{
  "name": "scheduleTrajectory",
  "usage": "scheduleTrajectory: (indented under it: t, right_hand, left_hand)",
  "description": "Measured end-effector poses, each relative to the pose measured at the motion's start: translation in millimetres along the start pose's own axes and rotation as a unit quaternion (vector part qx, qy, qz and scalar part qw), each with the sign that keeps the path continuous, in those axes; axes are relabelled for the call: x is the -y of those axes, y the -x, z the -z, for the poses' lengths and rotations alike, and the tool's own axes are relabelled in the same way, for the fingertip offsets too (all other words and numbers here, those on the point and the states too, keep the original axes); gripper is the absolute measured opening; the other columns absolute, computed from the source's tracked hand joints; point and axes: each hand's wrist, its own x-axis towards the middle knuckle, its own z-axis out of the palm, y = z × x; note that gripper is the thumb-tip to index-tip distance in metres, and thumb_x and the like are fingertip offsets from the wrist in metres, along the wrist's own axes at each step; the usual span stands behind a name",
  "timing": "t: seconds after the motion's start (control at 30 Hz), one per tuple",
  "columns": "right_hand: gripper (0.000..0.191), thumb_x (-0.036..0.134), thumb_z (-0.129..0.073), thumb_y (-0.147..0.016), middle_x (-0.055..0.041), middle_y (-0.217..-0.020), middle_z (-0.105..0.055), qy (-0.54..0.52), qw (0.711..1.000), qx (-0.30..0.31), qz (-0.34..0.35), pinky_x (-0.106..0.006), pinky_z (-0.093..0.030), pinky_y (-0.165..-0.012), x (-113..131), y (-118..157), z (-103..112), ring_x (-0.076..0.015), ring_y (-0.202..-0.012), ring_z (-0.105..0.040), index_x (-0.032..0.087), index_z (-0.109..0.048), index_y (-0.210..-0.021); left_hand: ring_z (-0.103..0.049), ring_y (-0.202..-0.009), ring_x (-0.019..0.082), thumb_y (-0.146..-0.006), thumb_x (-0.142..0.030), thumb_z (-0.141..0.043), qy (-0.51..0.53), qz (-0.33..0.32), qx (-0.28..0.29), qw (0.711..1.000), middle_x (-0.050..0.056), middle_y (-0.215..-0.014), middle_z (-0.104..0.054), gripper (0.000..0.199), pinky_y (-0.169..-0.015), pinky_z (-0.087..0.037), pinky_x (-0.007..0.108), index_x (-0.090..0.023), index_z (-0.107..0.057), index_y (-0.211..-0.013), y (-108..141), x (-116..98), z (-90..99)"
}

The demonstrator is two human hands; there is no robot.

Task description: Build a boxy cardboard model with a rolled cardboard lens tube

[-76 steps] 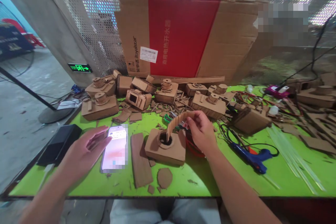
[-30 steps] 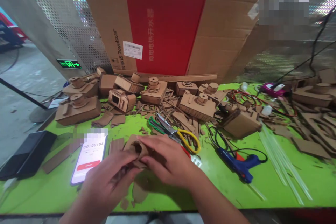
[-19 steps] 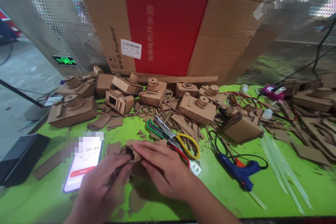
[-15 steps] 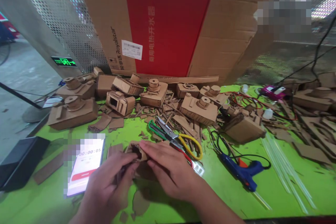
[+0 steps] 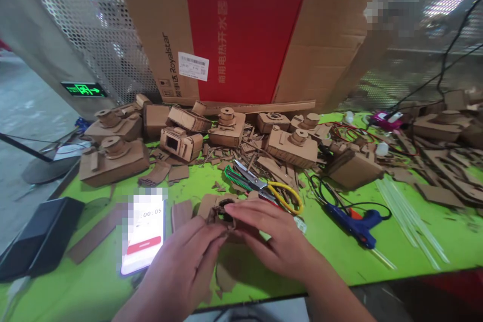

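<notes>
Between my hands is a curled cardboard ring with a dark opening at its top. My left hand pinches its near left side, thumb and fingers pressed together. The fingers of my right hand bend over its right side and cover much of it. A flat cardboard piece shows just behind the ring; whether the two are joined I cannot tell. Past my right fingers lie yellow-handled scissors and a green utility knife. Left of my hands lies a lit phone with a timer.
Several cardboard camera models stand along the back among cardboard scraps. To the right are a blue glue gun and clear glue sticks. A black box sits at the left edge. A large carton rises behind.
Both hands have shifted a little to the right with the cardboard ring. My left thumb was at the ring's opening and now lies against its near side. The camera view has also moved slightly.
</notes>
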Motion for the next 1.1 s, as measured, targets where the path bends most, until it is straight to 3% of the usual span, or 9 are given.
scheduleTrajectory:
  t: [0.13, 0.23, 0.37, 0.5, 0.7, 0.93, 1.1]
  right_hand:
    - [0.063, 0.009, -0.061, -0.107, -0.0080, -0.155, -0.071, -0.003, 1.000, 0.001, 0.007, -0.036, -0.057, -0.120, 5, 15, -4, -0.0186, -0.142, -0.068, 0.032, -0.055, -0.165]
    - [0.055, 0.012, -0.063, -0.108, -0.0069, -0.146, -0.076, 0.004, 1.000, -0.017, 0.004, -0.034, -0.059, -0.116, 17, 23, 0, -0.0185, -0.135, -0.072, 0.034, -0.062, -0.159]
    - [0.053, 0.013, -0.063, -0.109, -0.0075, -0.140, -0.078, -0.002, 1.000, -0.030, 0.003, -0.034, -0.064, -0.110, 35, 32, 4, -0.0200, -0.127, -0.075, 0.034, -0.062, -0.159]
    - [0.055, 0.013, -0.061, -0.110, -0.0102, -0.144, -0.076, -0.004, 1.000, -0.021, 0.008, -0.037, -0.063, -0.113, 39, 37, 3, -0.0220, -0.132, -0.073, 0.031, -0.057, -0.162]
    - [0.051, 0.010, -0.059, -0.109, -0.0095, -0.138, -0.080, 0.040, 0.999, -0.028, 0.001, -0.043, -0.063, -0.111, 20, 19, 2, -0.0237, -0.127, -0.076, 0.030, -0.061, -0.156]
    - [0.038, 0.013, -0.061, -0.110, -0.0109, -0.139, -0.080, 0.034, 0.998, -0.011, -0.048, -0.046, -0.060, -0.117, -8, -2, -3, -0.0248, -0.135, -0.073, 0.025, -0.070, -0.145]
    - [0.037, 0.017, -0.063, -0.110, -0.0097, -0.138, -0.081, 0.024, 0.997, 0.002, -0.067, -0.045, -0.061, -0.115, -20, -6, -2, -0.0247, -0.133, -0.075, 0.028, -0.070, -0.144]
  left_hand:
    - [-0.073, -0.081, 0.014, -0.107, -0.012, -0.057, 0.035, 0.030, 0.022, 0.999, 0.001, -0.093, -0.073, 0.021, -0.074, -0.061, 0.022, -0.026, -0.071, -0.116, 5, -11, -0.9]
    - [-0.072, -0.083, 0.014, -0.109, -0.014, -0.056, 0.063, 0.058, 0.046, 0.995, 0.001, -0.095, -0.072, 0.020, -0.074, -0.060, 0.022, -0.026, -0.070, -0.115, 12, -21, -3.5]
    - [-0.069, -0.087, 0.016, -0.112, -0.018, -0.053, 0.080, 0.077, 0.039, 0.993, 0.003, -0.098, -0.067, 0.019, -0.076, -0.060, 0.025, -0.026, -0.070, -0.117, 23, -31, -6.3]
    - [-0.067, -0.089, 0.017, -0.112, -0.018, -0.053, 0.062, 0.066, 0.034, 0.995, 0.004, -0.101, -0.063, 0.020, -0.077, -0.058, 0.027, -0.026, -0.070, -0.120, 26, -32, -5.9]
    - [-0.070, -0.096, 0.020, -0.111, -0.017, -0.054, 0.003, 0.031, 0.019, 0.999, 0.007, -0.106, -0.066, 0.022, -0.084, -0.059, 0.032, -0.023, -0.072, -0.121, 9, -13, -8.2]
    - [-0.071, -0.104, 0.021, -0.112, -0.019, -0.053, -0.008, 0.049, 0.036, 0.998, 0.006, -0.113, -0.069, 0.023, -0.093, -0.058, 0.035, -0.025, -0.071, -0.125, -6, 16, -17.9]
    - [-0.073, -0.098, 0.021, -0.110, -0.017, -0.055, -0.013, 0.047, 0.038, 0.998, 0.005, -0.108, -0.072, 0.022, -0.088, -0.059, 0.032, -0.026, -0.072, -0.121, -11, 26, -24.0]
